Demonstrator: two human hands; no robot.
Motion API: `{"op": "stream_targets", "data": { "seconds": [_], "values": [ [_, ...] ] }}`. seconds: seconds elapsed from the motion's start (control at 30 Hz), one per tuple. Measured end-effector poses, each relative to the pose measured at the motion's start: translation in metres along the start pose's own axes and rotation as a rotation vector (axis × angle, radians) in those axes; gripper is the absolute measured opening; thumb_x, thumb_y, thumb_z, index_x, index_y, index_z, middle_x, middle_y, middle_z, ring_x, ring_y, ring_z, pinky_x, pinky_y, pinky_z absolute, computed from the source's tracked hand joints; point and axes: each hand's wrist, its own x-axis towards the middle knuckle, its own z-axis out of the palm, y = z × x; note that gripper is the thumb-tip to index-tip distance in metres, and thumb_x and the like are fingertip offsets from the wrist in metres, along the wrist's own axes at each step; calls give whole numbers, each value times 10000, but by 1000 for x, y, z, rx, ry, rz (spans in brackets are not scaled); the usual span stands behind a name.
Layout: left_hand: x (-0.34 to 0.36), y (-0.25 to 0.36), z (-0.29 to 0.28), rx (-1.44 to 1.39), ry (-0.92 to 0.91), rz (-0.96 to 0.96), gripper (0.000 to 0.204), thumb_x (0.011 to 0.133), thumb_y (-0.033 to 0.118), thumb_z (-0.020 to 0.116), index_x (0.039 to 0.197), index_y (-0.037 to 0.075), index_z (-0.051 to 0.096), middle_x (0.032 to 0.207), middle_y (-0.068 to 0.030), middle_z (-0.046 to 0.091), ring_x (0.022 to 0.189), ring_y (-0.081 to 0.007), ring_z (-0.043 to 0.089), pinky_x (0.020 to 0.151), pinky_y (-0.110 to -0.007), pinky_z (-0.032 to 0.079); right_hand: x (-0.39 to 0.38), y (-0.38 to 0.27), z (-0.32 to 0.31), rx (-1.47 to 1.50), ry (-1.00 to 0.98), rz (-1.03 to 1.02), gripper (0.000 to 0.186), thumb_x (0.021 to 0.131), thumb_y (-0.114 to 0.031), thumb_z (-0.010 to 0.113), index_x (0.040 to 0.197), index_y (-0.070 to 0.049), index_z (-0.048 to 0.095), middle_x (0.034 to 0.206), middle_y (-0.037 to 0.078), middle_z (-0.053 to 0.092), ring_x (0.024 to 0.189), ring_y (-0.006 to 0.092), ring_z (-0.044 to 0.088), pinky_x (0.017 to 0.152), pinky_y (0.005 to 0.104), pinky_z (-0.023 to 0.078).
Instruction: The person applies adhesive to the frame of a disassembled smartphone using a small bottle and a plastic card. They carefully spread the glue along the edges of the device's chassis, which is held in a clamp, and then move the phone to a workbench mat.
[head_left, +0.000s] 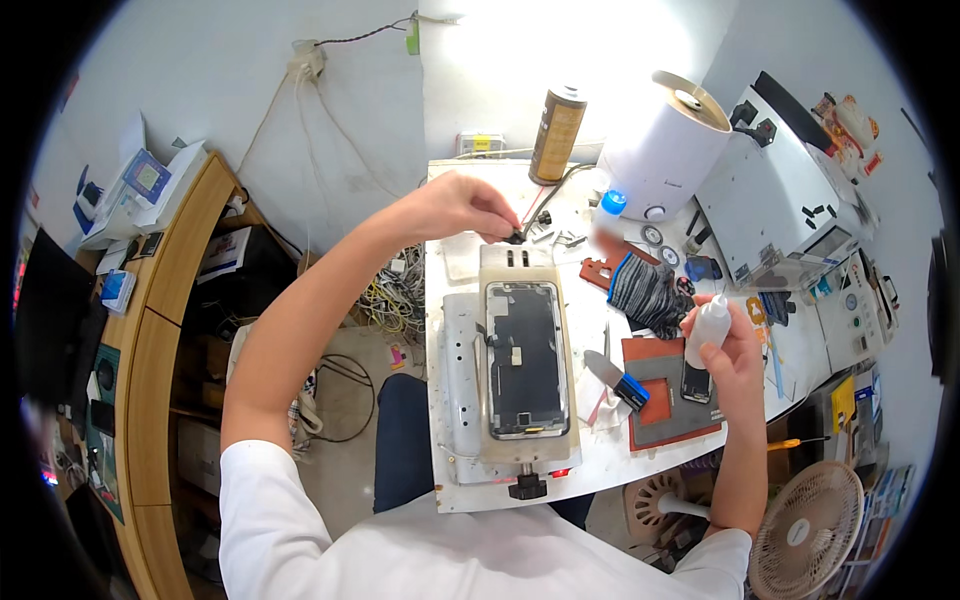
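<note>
A phone screen assembly lies on the plate of a beige clamping machine with a black knob at its near end. At the machine's far end my left hand is closed, its fingertips pinching a small black part beside a dark cable. Whether that part is a knob or a plug I cannot tell. My right hand holds a white squeeze bottle upright, above a small phone on a grey and red mat.
Right of the machine lie a blue-handled scraper and a grey knitted glove. Farther back stand a brown spray can, a blue-capped bottle and a white humidifier-like canister. A fan stands at the lower right.
</note>
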Motion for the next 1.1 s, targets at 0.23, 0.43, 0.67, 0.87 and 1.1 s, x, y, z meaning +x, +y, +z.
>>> {"op": "stream_targets", "data": {
  "seconds": [0.23, 0.43, 0.67, 0.87, 1.1],
  "values": [
    [60, 22, 27, 77, -309, 64, 176, 917, 82, 759, 1063, -15, 777, 999, -87, 773, 878, -133, 719, 829, -264, 576, 14, -21, 19, -267, -67, -126, 493, 858, -39, 669, 1347, -24, 607, 1177, 75, 619, 1055, 161, 616, 879, 296, 505],
    [74, 30, 41, 133, -336, 106, 179, 951, 129, 734, 1060, -9, 768, 950, -82, 765, 892, -139, 718, 821, -281, 588, 29, -35, 28, -464, -109, -234, 516, 788, -75, 725, 1300, -55, 660, 1147, 88, 627, 991, 196, 628, 778, 309, 506],
    [-17, 84, 26, 397, 3, -140, 266, 958, 229, 714, 1097, 7, 757, 980, -129, 770, 902, -213, 720, 854, -358, 571, 41, -41, 15, -584, -81, -339, 513, 775, -68, 716, 1285, -46, 663, 1130, 107, 644, 966, 225, 639, 764, 326, 505],
    [-38, 103, 40, 510, -141, -282, 210, 959, 157, 705, 1081, -5, 759, 960, -115, 762, 915, -203, 704, 842, -347, 553, 53, -31, 14, -529, -108, -352, 517, 781, -51, 731, 1293, -46, 658, 1147, 113, 644, 989, 220, 653, 781, 337, 544],
    [-35, 109, 44, 498, -181, -345, 233, 954, 153, 701, 1110, -9, 760, 1072, -149, 764, 1004, -233, 724, 898, -351, 566, 53, -38, 20, -477, -185, -338, 526, 799, -17, 724, 1319, -54, 651, 1194, 120, 645, 1047, 230, 670, 826, 341, 619]
  ]
}}
